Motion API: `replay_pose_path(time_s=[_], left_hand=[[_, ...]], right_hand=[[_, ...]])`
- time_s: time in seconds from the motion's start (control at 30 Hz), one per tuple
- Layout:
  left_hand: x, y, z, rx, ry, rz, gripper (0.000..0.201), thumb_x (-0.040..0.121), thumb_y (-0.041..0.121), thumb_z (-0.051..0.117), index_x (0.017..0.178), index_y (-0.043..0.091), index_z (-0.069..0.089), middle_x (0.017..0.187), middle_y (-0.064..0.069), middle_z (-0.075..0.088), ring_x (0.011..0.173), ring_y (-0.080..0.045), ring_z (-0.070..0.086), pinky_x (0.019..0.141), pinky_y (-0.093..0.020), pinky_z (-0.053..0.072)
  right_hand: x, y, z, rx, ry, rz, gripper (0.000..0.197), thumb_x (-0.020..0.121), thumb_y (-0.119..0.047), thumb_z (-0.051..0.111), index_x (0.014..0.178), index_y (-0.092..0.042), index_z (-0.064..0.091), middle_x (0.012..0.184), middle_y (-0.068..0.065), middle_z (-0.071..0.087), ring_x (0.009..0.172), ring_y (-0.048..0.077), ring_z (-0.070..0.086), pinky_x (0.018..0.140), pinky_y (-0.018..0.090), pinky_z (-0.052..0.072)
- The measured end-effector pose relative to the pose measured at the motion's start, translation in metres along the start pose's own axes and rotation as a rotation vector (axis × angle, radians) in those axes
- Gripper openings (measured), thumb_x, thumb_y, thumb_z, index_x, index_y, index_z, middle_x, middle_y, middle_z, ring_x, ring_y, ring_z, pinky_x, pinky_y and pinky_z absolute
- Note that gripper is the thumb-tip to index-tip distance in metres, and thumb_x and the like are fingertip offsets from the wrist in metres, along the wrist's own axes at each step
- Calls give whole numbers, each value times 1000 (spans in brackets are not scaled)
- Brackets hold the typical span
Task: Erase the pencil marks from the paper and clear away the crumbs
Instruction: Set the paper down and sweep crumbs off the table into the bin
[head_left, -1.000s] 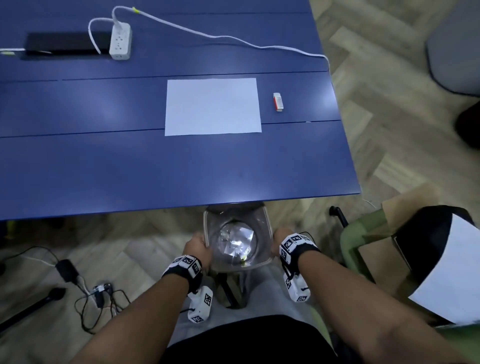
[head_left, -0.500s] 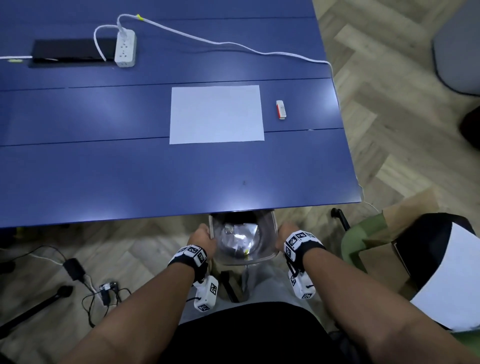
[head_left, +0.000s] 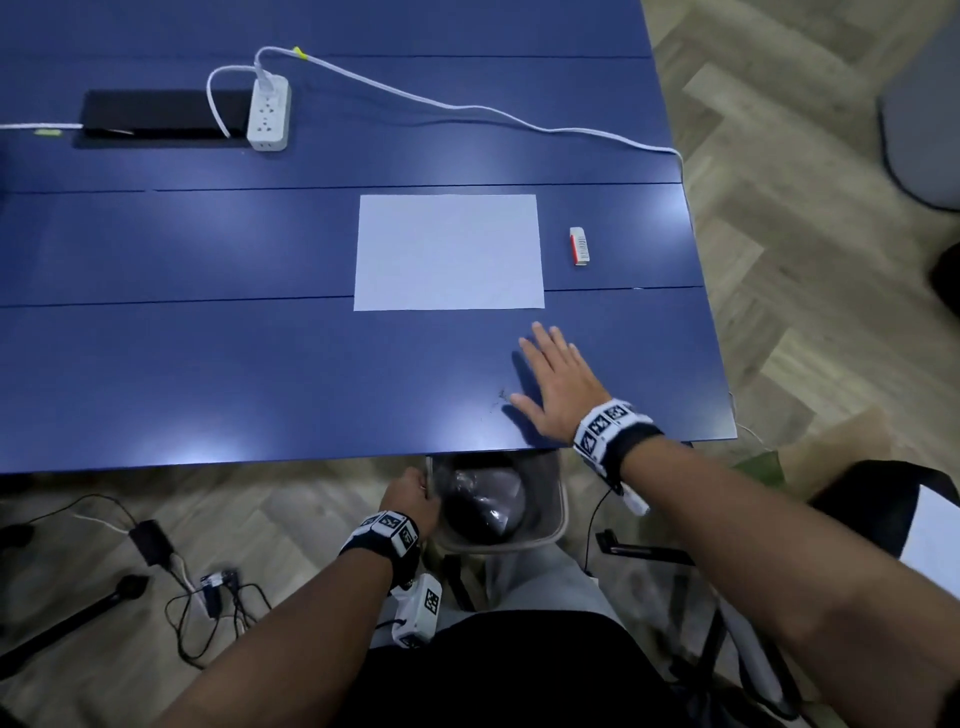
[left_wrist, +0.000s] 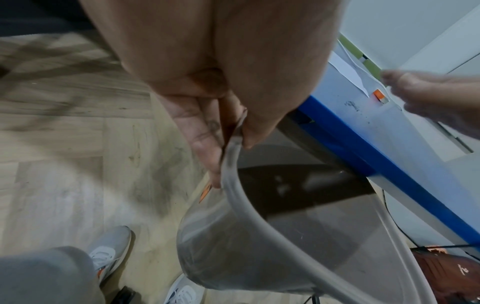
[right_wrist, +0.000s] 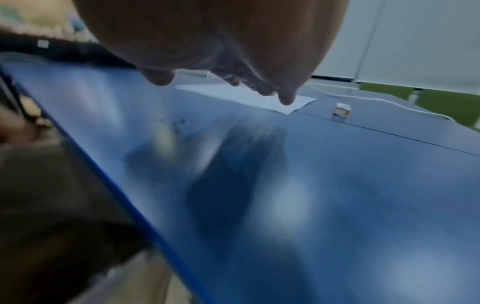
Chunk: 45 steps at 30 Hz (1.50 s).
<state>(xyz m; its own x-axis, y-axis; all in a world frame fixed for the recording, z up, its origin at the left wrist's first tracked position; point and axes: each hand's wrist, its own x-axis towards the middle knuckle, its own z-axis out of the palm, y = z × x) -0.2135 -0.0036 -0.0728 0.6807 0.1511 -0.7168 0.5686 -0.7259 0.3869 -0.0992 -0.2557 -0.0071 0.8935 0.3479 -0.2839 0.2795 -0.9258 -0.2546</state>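
Observation:
A white sheet of paper (head_left: 449, 252) lies flat on the blue table (head_left: 208, 364), and I see no marks on it. The eraser (head_left: 579, 246) in its red and white sleeve lies just right of the sheet. A small dark cluster of crumbs (head_left: 498, 397) sits near the table's front edge. My right hand (head_left: 556, 387) is flat over the table with straight fingers, just right of the crumbs. My left hand (head_left: 413, 499) pinches the rim of a translucent bin (head_left: 558, 514) held below the table edge, thumb inside and fingers (left_wrist: 207, 156) outside the rim (left_wrist: 233, 164).
A white power strip (head_left: 268, 113) and its cable (head_left: 467, 106) lie at the back of the table beside a black slot (head_left: 161, 114). Chargers and cords (head_left: 208, 592) are on the wooden floor at the left. A chair with a dark bag (head_left: 883, 499) stands at the right.
My right hand let go of the bin and rose onto the table beside the crumbs. The left hand alone holds the bin, now tucked under the table edge.

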Motion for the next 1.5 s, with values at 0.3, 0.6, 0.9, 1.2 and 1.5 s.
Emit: replay_pose_path(time_s=[0.3,0.6,0.9,1.2,1.5], left_hand=[[2,0,5,-22,9,3,22,88,14,62,81,21,43,95,-15,71,89,-37,65,74,-33,48],[0,-1,7,-23,12,17,18,86,14,65,88,16,47,92,-16,71,89,-38,65,75,-36,50],[1,0,7,-19,17,21,16,88,14,64,94,15,49,95,-14,71,89,-36,65,76,-34,50],[1,0,7,10,20,26,16,90,12,64,96,15,49,99,-14,71,91,-35,66,76,-34,51],[-2,1,7,-10,27,43,16,88,10,63,94,14,49,95,-14,69,90,-36,64,72,-30,44]], right_hand=[[30,-1,37,-256,-155,-134,92,88,-71,9,155,-9,-2,161,14,-13,149,32,-10,121,49,4],[-16,-22,60,-300,-174,-388,93,92,-68,22,154,-1,8,161,19,-2,149,35,-2,120,50,8],[-39,5,39,-145,-134,-447,84,95,-63,27,155,-6,10,162,14,1,150,29,-2,122,44,4],[10,15,31,-334,-183,-260,91,92,-69,17,154,-4,2,162,16,-6,149,32,-4,120,49,10],[-61,-33,71,-244,-227,-467,93,92,-68,25,153,1,10,161,21,-2,149,35,-4,121,50,8]])
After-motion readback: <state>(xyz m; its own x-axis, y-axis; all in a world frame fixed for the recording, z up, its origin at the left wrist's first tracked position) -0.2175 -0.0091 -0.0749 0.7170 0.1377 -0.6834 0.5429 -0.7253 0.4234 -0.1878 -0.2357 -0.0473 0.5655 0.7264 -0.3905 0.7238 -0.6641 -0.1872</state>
